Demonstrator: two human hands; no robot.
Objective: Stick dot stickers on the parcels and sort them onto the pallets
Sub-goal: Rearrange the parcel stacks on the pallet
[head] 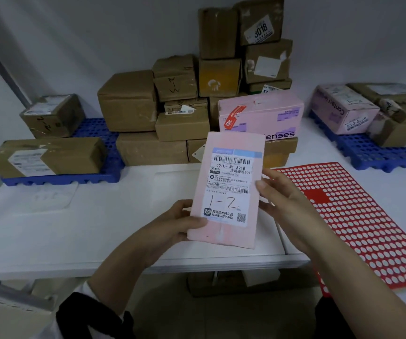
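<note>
Parcel (226,192) held upright over table (94,228) edge, label facing me, "1-2" handwritten on it. Left hand (180,223) grips lower left corner, thumb on front, fingers behind. Right hand (285,196) pinches right edge, thumb at front, fingers loosely curled behind. Judge it light: thin, flat, stiff card box. Smooth face may slip, so hold by long edges. Left alone probably enough, freeing right for sticker sheet (363,216) just beside. No dot seen yet.

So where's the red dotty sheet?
The red sticker sheet lies on the table, right side of the head view, beside the right hand holding the pink parcel, in front of the right blue pallet.
</note>
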